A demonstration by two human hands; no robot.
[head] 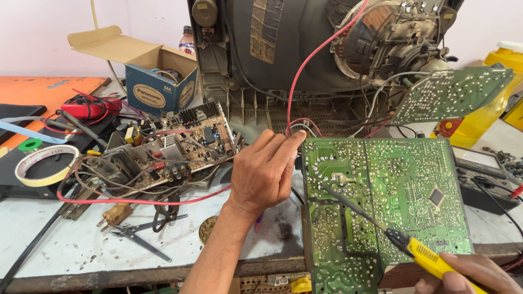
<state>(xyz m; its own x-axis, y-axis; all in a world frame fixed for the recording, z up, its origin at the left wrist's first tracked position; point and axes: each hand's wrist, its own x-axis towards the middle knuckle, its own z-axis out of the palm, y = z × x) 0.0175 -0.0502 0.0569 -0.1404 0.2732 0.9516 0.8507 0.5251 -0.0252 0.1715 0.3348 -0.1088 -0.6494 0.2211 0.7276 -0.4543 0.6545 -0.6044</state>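
At the near right edge, the right hand (pixel 468 275) is closing its fingers around the yellow handle of a soldering iron (pixel 381 226), whose dark shaft is slanting up and left so the tip is touching the solder side of a large green circuit board (pixel 403 185). The board is lying flat on the tabletop (pixel 65 239), near its front edge, copper side up. It looks light but stiff and brittle, with sharp solder points, so it would best be gripped by its bare edges rather than pressed in the middle. The iron is slim and rigid, safe to take only at the insulated handle.

Just left of the board, the left hand (pixel 264 171) is resting palm down with fingers held loosely together, fingertips reaching toward the board's top left corner and thin wires (pixel 297 128) there; it is gripping nothing that can be seen.

Farther left, small pliers (pixel 139 237) are lying on the tabletop, near a second circuit board (pixel 169 147) crowded with components and tangled with red wire, and a roll of tape (pixel 46 163).

Behind these, an open blue cardboard box (pixel 160 81) is standing. At the back, an old television tube (pixel 327 43) with its casing off is filling the view, a small green board (pixel 455 92) hanging at its neck, and a yellow bottle (pixel 498 98) is standing at far right.
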